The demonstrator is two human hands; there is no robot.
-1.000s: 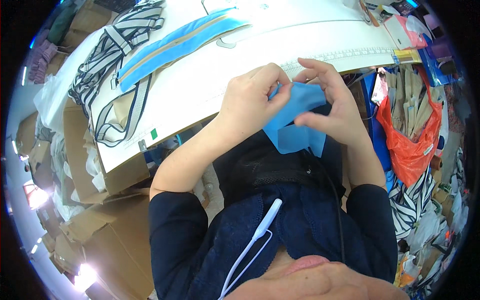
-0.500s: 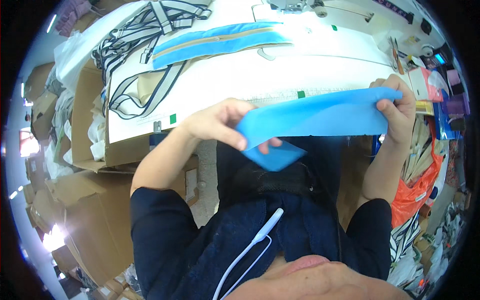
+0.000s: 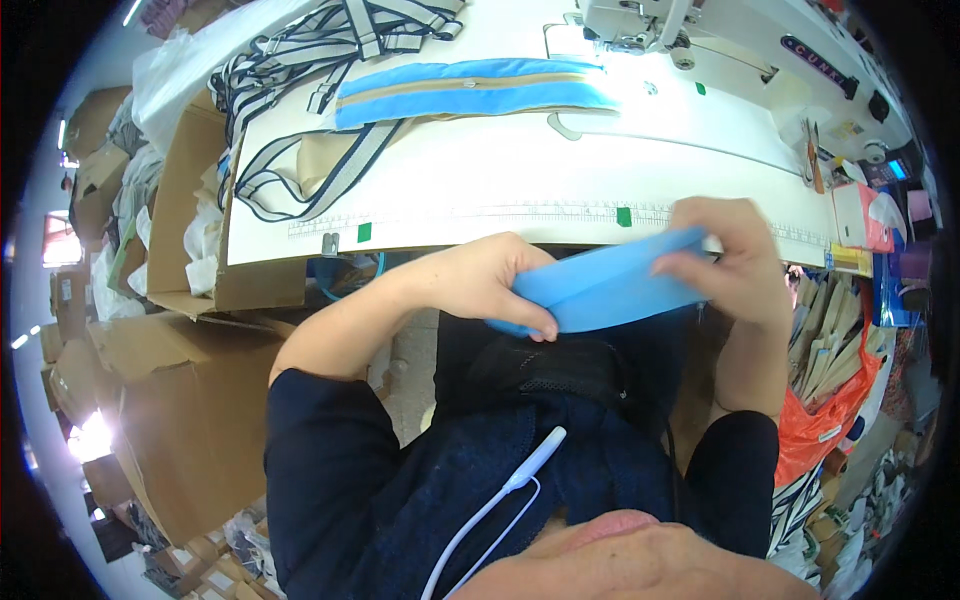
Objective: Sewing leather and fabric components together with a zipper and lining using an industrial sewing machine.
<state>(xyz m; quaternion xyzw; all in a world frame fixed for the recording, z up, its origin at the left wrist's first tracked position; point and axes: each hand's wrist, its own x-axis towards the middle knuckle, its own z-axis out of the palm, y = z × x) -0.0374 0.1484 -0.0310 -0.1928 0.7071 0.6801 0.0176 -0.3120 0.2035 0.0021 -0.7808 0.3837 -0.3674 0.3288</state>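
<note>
A blue fabric strip is stretched between my two hands, just off the near edge of the table and above my lap. My left hand pinches its left end, thumb on top and fingers underneath. The right end is gripped by my right hand, slightly smeared by motion. Farther back on the table lies a blue fabric piece with a tan zipper, flat and apart from both hands.
A white sewing machine stands at the back right of the table. Striped webbing straps are heaped at the back left. Cardboard boxes crowd the left; a red bag hangs at right. Scissors stand near the machine.
My right hand has come left and down, toward my left hand. The blue strip now spans a shorter length and hangs lower. More of the sewing machine shows.
</note>
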